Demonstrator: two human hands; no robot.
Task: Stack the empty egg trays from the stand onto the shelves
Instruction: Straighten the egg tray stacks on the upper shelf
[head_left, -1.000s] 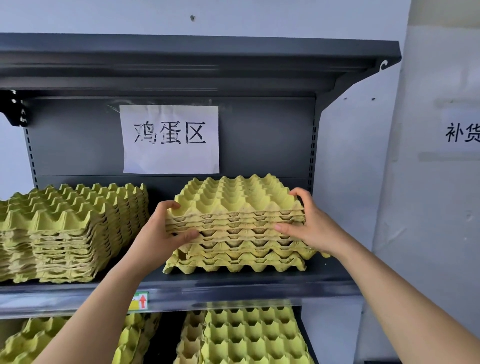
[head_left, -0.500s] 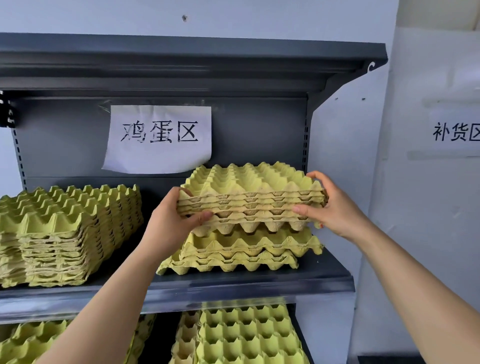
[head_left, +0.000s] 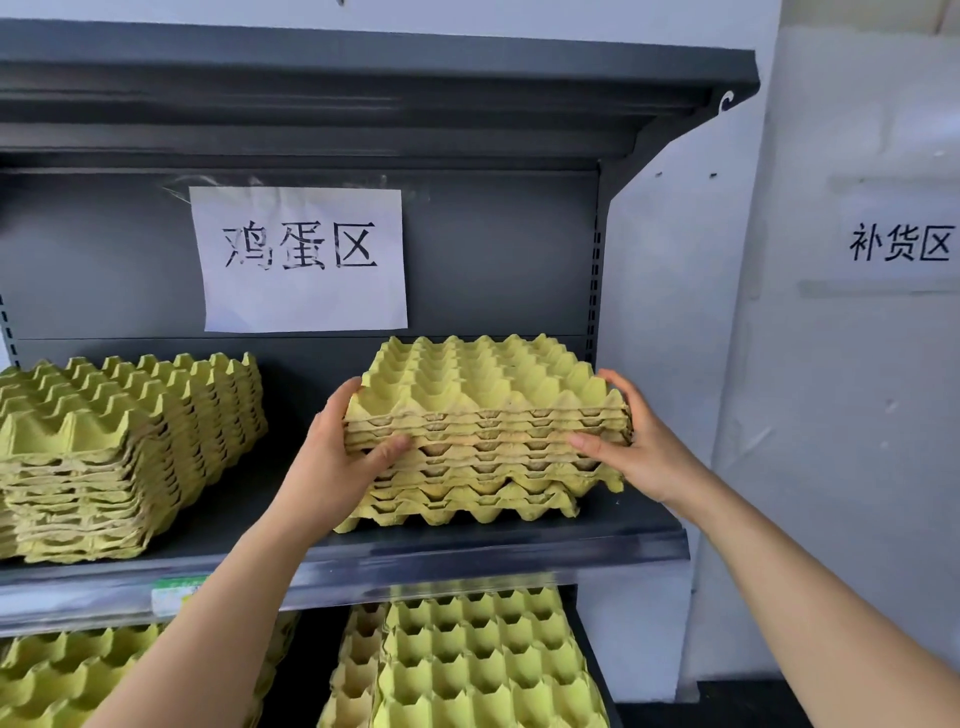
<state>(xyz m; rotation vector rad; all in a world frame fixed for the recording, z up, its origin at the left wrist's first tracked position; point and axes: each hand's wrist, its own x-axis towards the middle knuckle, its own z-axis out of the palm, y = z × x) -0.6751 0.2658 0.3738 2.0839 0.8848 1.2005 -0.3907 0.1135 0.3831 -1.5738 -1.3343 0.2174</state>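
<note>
While my left hand (head_left: 337, 467) and right hand (head_left: 644, 447) clamp the tray bundle (head_left: 488, 389), I should nest it squarely onto the right pile (head_left: 467, 501).

Open gap between left stack (head_left: 130, 447) and right stack (head_left: 483, 467); top shelf (head_left: 363, 78) overhead

Both hands (left (head_left: 332, 462), right (head_left: 641, 441)) hold tray bundle (head_left: 483, 400) atop shelf (head_left: 467, 556) stack (head_left: 467, 493).
</note>
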